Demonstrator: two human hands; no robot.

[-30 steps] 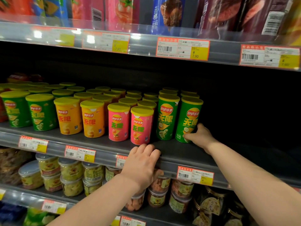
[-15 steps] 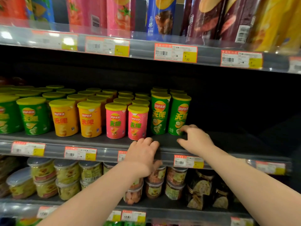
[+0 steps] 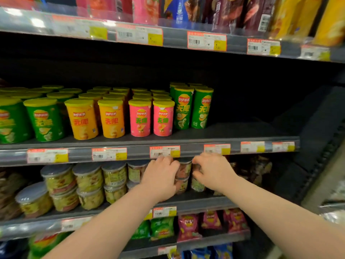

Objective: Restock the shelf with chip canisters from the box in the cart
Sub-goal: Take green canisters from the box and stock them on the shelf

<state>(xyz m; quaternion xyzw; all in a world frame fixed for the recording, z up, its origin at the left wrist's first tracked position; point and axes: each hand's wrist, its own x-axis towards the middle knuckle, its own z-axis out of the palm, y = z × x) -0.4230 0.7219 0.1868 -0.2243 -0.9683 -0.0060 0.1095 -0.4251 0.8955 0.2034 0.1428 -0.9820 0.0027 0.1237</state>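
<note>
— Head view, where do the chip canisters (image 3: pixel 140 118) stand?
— I see them upright in rows on the middle shelf (image 3: pixel 242 131): green, orange, pink, then two taller green ones (image 3: pixel 183 109) at the right end.
— And the hands?
— Left hand (image 3: pixel 160 176) and right hand (image 3: pixel 212 172) hang side by side just under that shelf's price rail (image 3: pixel 138 153), in front of the jars (image 3: pixel 89 176) below. I read both as loosely curled, holding nothing.
</note>
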